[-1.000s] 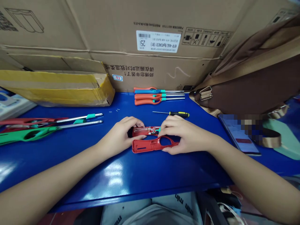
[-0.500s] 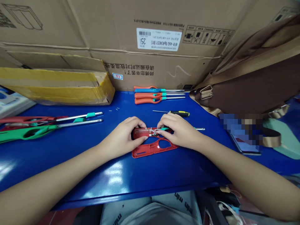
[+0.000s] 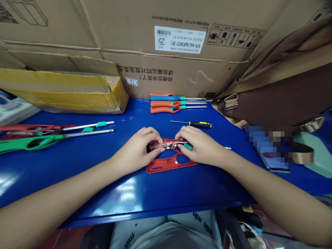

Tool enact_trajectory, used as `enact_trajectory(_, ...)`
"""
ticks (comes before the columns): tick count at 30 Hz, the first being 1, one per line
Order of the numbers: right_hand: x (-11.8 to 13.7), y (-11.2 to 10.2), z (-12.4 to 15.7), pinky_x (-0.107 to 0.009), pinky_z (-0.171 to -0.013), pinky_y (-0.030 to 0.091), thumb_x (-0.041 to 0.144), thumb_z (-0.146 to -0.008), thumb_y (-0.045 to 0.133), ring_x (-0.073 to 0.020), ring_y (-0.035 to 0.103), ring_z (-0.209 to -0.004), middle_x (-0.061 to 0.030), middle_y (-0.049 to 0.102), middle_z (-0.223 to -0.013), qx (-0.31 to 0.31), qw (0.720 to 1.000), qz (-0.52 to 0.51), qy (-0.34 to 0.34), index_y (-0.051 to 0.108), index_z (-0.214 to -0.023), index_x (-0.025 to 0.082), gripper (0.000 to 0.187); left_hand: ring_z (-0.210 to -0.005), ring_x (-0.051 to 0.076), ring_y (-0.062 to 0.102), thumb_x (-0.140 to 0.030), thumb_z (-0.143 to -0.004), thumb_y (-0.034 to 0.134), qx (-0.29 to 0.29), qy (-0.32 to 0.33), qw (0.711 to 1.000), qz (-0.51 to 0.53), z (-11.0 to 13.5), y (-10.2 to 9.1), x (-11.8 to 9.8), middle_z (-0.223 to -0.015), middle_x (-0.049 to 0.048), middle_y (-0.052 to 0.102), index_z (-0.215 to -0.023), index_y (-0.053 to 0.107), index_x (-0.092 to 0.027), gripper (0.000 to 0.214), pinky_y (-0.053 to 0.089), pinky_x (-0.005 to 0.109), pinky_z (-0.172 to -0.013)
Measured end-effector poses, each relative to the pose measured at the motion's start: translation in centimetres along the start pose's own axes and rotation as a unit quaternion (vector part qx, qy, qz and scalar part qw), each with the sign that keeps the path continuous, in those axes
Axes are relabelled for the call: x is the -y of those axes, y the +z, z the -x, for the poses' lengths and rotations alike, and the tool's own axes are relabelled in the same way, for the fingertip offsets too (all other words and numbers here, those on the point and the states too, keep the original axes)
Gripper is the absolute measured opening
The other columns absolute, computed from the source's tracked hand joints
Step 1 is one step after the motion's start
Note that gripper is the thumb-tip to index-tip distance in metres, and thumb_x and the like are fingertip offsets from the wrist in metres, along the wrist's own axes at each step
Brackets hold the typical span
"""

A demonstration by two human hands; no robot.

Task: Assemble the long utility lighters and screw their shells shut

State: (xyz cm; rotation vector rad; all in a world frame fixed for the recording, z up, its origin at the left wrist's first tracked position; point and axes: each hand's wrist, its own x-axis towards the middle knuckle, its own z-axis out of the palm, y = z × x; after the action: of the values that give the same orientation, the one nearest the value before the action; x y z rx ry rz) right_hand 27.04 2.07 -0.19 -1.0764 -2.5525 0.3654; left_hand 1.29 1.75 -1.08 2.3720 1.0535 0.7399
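White label (image 3: 180,40): twelve o'clock on carton (image 3: 124,29), inverted, "KFR-46G/BpR3AES1 (B1)", "25"
Carton print (image 3: 155,73): eleven o'clock, inverted, "师傅您辛苦了!请在搬运时对我温柔些"
Sticker (image 3: 131,81): eleven o'clock on carton, red digits, seemingly 32
Handling pictograms (image 3: 234,35): one o'clock on carton
Trousers (image 3: 168,231): five and seven o'clock, "min" or "mln"

Table (image 3: 181,190): one, finished in glossy blue, its front edge set across the lower part of the view. Cardboard wall (image 3: 124,31): brown, stood upright along the table's back, creased by horizontal and vertical folds; printed upside down in black, with a white label (image 3: 180,39) attached. Floor (image 3: 66,238): reddish, seen below the table at lower left, crossed by a pale line. Light: reflected in white patches (image 3: 127,193) on the tabletop.
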Motion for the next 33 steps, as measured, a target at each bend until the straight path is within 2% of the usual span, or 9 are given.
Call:
enact_trajectory(4, -0.4, -0.1, -0.1, -0.042, -0.089, 0.051, 0.016, -0.097, 0.058, -0.0246, 0.064, -0.098, -0.0093, 0.07, -0.105, -0.037, 0.999, -0.011, -0.035, 0.065, -0.106, 0.02, 0.012, -0.089, 0.021, 0.063, -0.037, -0.099, 0.064, -0.005, -0.001, 1.0, 0.002, 0.0, 0.0, 0.0, -0.101, 0.0062, 0.069, -0.1, 0.071, -0.019, 0.019, 0.052, 0.036, -0.08)
enact_trajectory(7, -0.2, -0.1, -0.1, -0.042, -0.092, 0.052, 0.014, -0.096, 0.058, -0.0243, 0.064, -0.102, -0.0094, 0.07, -0.109, -0.07, 0.994, -0.03, -0.075, 0.066, -0.113, 0.022, 0.02, -0.093, 0.021, 0.063, -0.038, -0.1, 0.063, -0.017, 0.004, 1.0, 0.006, 0.0, 0.0, 0.2, -0.104, 0.006, 0.07, -0.102, 0.072, -0.021, 0.019, 0.053, 0.037, -0.085)
enact_trajectory(10, 0.3, -0.2, -0.1, -0.042, -0.092, 0.05, 0.019, -0.097, 0.062, -0.0231, 0.064, -0.1, -0.008, 0.07, -0.107, -0.077, 0.992, -0.046, -0.085, 0.067, -0.111, 0.022, 0.015, -0.103, 0.022, 0.063, -0.037, -0.101, 0.063, -0.043, 0.025, 0.999, 0.003, 0.1, -0.1, 0.3, -0.113, 0.0065, 0.069, -0.106, 0.073, -0.022, 0.018, 0.052, 0.038, -0.091)
enact_trajectory(12, 0.4, -0.2, -0.1, -0.04, -0.09, 0.048, 0.024, -0.1, 0.063, -0.0217, 0.063, -0.095, -0.0061, 0.072, -0.101, -0.075, 0.993, -0.041, -0.086, 0.068, -0.102, 0.021, 0.007, -0.107, 0.023, 0.062, -0.035, -0.102, 0.062, -0.048, 0.04, 0.998, -0.004, 0.2, -0.1, 0.2, -0.115, 0.0064, 0.068, -0.108, 0.073, -0.022, 0.018, 0.051, 0.038, -0.094)
enact_trajectory(16, 0.1, -0.5, -0.1, -0.038, -0.082, 0.042, 0.026, -0.105, 0.057, -0.0207, 0.059, -0.087, -0.004, 0.072, -0.091, -0.067, 0.994, 0.001, -0.088, 0.066, -0.088, 0.02, 0.02, -0.105, 0.023, 0.061, -0.035, -0.103, 0.061, -0.031, 0.063, 0.997, -0.016, 0.1, -0.4, -0.1, -0.115, 0.0071, 0.069, -0.107, 0.074, -0.02, 0.02, 0.049, 0.039, -0.095)
enact_trajectory(23, -0.6, -1.3, 0.0, -0.038, -0.083, 0.038, 0.024, -0.104, 0.054, -0.0212, 0.058, -0.089, -0.0046, 0.072, -0.092, -0.035, 0.992, 0.016, -0.118, 0.064, -0.089, 0.021, 0.018, -0.108, 0.025, 0.062, -0.035, -0.101, 0.061, 0.009, 0.058, 0.998, -0.036, 0.2, -1.1, -0.7, -0.115, 0.0071, 0.071, -0.101, 0.076, -0.022, 0.02, 0.047, 0.044, -0.098)
enact_trajectory(29, -1.1, -2.4, 0.4, -0.038, -0.085, 0.037, 0.025, -0.101, 0.059, -0.0208, 0.06, -0.089, -0.0037, 0.072, -0.091, -0.028, 0.996, 0.009, -0.084, 0.065, -0.086, 0.021, 0.017, -0.106, 0.025, 0.066, -0.036, -0.094, 0.068, 0.018, 0.048, 0.998, -0.036, 0.3, -1.6, 0.4, -0.115, 0.0062, 0.073, -0.09, 0.077, -0.023, 0.017, 0.049, 0.046, -0.099)
enact_trajectory(33, -0.6, -2.7, 0.6, -0.038, -0.086, 0.037, 0.027, -0.099, 0.063, -0.0218, 0.061, -0.097, -0.0052, 0.071, -0.105, 0.011, 0.998, 0.026, -0.059, 0.071, -0.099, 0.022, 0.01, -0.112, 0.026, 0.066, -0.04, -0.093, 0.071, 0.037, 0.051, 0.998, -0.032, 0.3, -1.3, 0.5, -0.121, 0.007, 0.071, -0.103, 0.077, -0.024, 0.02, 0.05, 0.045, -0.101)
